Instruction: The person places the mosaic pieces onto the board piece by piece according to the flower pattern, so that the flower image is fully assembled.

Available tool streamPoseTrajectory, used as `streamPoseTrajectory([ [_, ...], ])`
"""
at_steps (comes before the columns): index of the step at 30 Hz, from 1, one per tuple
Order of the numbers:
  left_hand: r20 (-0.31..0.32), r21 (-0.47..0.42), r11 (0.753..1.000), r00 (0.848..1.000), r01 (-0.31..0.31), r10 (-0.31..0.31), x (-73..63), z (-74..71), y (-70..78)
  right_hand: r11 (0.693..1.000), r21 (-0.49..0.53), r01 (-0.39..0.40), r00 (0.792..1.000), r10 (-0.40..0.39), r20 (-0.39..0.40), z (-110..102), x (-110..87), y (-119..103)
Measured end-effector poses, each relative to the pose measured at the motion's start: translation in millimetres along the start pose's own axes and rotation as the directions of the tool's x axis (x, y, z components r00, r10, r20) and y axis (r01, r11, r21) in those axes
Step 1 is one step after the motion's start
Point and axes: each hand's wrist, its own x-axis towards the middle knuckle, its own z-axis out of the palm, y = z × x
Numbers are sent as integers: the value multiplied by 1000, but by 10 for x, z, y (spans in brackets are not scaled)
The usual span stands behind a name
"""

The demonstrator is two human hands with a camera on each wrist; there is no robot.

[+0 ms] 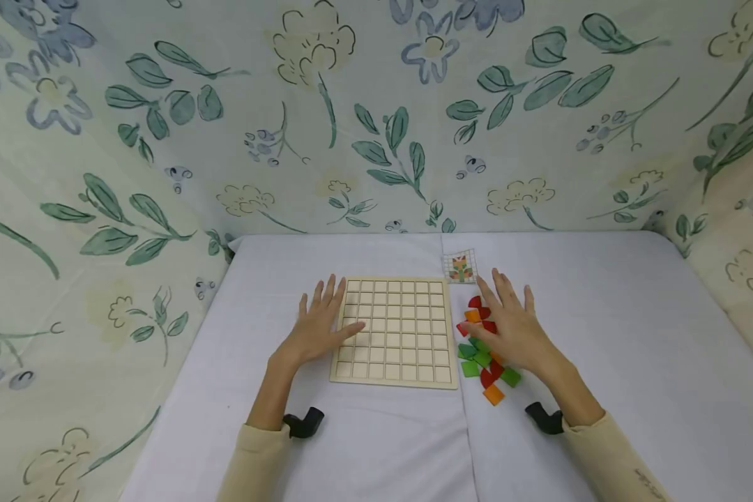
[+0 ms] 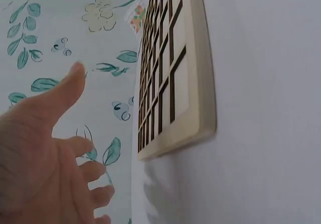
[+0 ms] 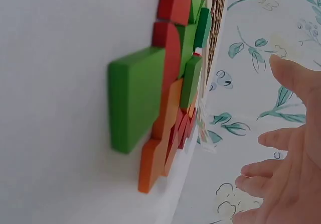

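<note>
Floral cloth (image 1: 364, 202) hangs behind a white-covered table (image 1: 627, 314). Pale grid board (image 1: 401, 324) lies flat approx. mid-table. Hands well apart, fingers extended & spread: L hand (image 1: 318, 331) hovers by the board's L edge, thumb over the grid; R hand (image 1: 513, 328) hovers above the coloured pieces (image 1: 470, 368). These, red, orange & green, incl. squares + rounded ones, lie heaped just R of the board. Small pic card (image 1: 459, 266) sits nr the board's far R corner.
</note>
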Motion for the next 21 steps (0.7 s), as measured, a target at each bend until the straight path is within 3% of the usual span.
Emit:
streamPoseTrajectory([
  [5, 159, -116, 993, 986, -24, 43, -52, -39, -145, 996, 77, -51, 998, 48, 31, -77, -53, 176],
  [10, 263, -167, 986, 962, -26, 70, -92, -53, -190, 971, 196, -138, 988, 122, 93, -109, -113, 340],
  [14, 290, -155, 987, 954, -29, 73, -105, -29, -199, 952, 266, -153, 987, 136, 81, -80, -157, 453],
  [21, 283, -120, 992, 956, -42, 75, -118, 18, -222, 925, 308, -222, 975, 201, 99, -30, -156, 542],
])
